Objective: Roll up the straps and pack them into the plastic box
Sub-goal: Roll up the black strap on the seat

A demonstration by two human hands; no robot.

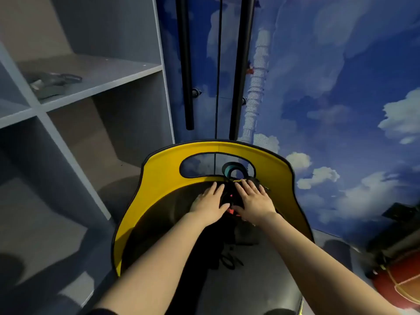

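A pile of black straps (pixel 229 253) lies on the dark seat of a yellow-backed chair (pixel 159 178). A red bit shows among the straps between my hands. My left hand (pixel 209 204) and my right hand (pixel 254 201) lie side by side on a black strap bundle (pixel 226 197) at the seat's back. Their fingers are stretched forward and the thumbs press in on the bundle from both sides. A rolled black and teal strap (pixel 234 170) shows through the opening in the chair back, just beyond my right fingertips. I cannot make out a plastic box.
Grey open shelves (pixel 91 87) stand to the left, with a dark item (pixel 54 83) on one shelf. Behind the chair are sky-printed doors with long black handles (pixel 185 64). An orange ball (pixel 400 285) and dark gear (pixel 400 214) sit at the right.
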